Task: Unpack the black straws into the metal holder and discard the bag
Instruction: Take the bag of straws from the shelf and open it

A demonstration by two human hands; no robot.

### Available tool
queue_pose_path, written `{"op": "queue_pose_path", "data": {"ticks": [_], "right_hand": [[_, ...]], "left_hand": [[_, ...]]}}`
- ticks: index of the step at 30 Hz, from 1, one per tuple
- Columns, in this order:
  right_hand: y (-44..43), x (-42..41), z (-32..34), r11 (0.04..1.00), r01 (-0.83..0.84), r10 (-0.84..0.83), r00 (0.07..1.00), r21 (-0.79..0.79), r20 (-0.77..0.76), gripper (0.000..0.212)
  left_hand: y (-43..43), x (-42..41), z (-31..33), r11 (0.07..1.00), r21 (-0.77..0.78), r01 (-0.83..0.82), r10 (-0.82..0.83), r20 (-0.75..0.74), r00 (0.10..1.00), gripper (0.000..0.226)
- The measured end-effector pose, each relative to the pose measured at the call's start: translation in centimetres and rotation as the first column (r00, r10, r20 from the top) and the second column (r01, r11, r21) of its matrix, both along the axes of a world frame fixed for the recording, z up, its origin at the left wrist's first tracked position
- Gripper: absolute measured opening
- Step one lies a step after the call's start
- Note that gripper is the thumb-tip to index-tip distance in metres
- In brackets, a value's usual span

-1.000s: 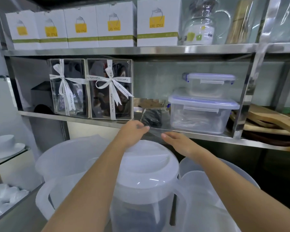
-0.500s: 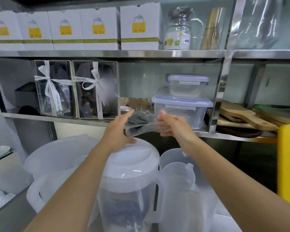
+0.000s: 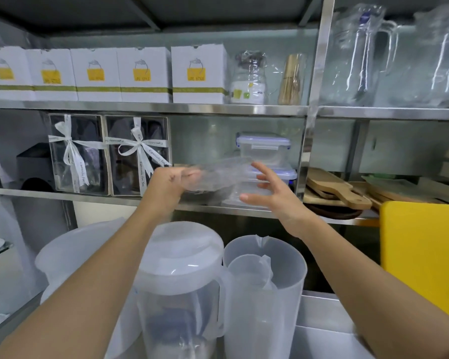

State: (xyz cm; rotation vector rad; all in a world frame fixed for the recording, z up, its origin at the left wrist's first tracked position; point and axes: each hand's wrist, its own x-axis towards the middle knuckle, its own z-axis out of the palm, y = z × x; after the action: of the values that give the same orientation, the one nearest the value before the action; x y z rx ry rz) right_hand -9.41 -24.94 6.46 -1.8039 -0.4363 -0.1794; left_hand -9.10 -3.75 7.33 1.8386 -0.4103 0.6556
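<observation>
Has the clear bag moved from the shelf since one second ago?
Yes. The clear bag is now lifted off the middle shelf in the left hand, in front of the stacked plastic containers; before, it lay on the shelf.

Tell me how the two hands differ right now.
The left hand is closed, pinching one end of the clear bag; the right hand is open with fingers spread. Whether the right hand touches the bag is unclear through the blur. Both are raised in front of the middle shelf, above the plastic pitchers.
</observation>
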Motion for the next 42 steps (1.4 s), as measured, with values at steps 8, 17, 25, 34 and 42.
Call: {"op": "queue_pose_path", "data": {"ticks": [8, 17, 25, 34, 42], "right_hand": [[-0.1, -6.2, 5.2, 0.999, 0.01, -0.016, 0.988, 0.041, 0.155, 0.032], [-2.9, -16.7, 7.5, 0.981, 0.02, -0.065, 0.971, 0.195, 0.23, 0.009], [-4.5, -25.0, 3.4, 0.913, 0.014, -0.04, 0.998, 0.407, 0.055, 0.014], [-4.1, -32.0, -7.1, 0.88, 0.115, -0.001, 0.971, 0.461, -0.24, 0.004], [-3.8, -35.4, -10.2, 0.869, 0.23, -0.048, 0.92, 0.438, -0.388, 0.017]], "left_hand": [[-2.9, -5.5, 5.2, 0.985, -0.074, 0.156, -0.152, 0.061, 0.987, 0.024], [-6.9, -14.9, 8.1, 0.954, -0.099, 0.281, -0.266, 0.144, 0.953, 0.011], [-8.8, -23.6, 5.3, 0.936, -0.134, 0.326, -0.319, 0.069, 0.945, 0.011], [-8.9, -30.7, -5.6, 0.9, -0.3, 0.317, -0.387, -0.213, 0.897, 0.013], [-9.5, -32.9, -11.1, 0.933, -0.338, 0.121, -0.25, -0.369, 0.895, 0.021]]}}
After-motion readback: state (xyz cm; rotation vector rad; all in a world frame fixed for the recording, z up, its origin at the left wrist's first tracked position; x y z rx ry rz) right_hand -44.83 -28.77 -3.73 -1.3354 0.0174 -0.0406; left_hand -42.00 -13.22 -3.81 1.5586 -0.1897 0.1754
